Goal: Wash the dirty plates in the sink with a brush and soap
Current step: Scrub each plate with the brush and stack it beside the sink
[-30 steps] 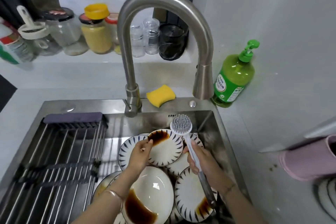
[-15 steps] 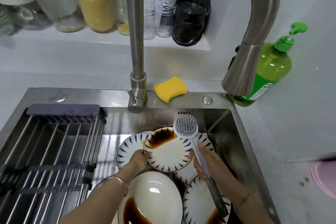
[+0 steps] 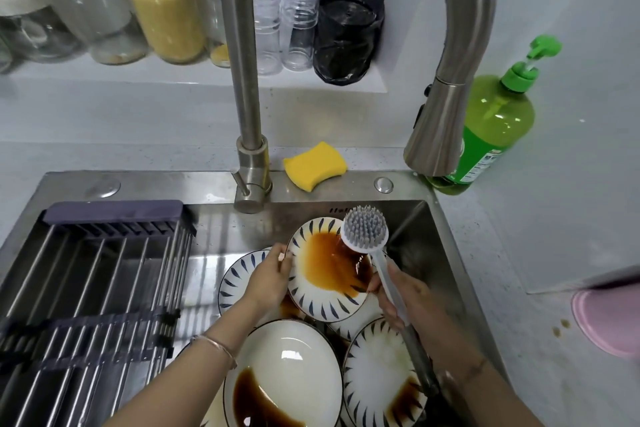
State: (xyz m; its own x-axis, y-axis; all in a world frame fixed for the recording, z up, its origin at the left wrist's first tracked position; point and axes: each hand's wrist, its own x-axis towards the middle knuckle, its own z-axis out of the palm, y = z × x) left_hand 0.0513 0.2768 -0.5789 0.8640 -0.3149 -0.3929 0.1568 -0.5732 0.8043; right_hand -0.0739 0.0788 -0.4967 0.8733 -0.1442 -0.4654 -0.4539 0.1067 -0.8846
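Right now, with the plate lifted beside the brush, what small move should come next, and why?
Probably the right hand should turn the brush over onto the stain: its bristles face away from the plate, which the left hand holds tilted, brown across its middle.

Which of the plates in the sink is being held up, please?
The rearmost blue-dashed plate, smeared orange-brown; the left hand grips its rim, the others lie below.

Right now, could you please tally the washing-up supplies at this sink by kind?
brush: 1
sponge: 1
soap bottle: 1
Total: 3
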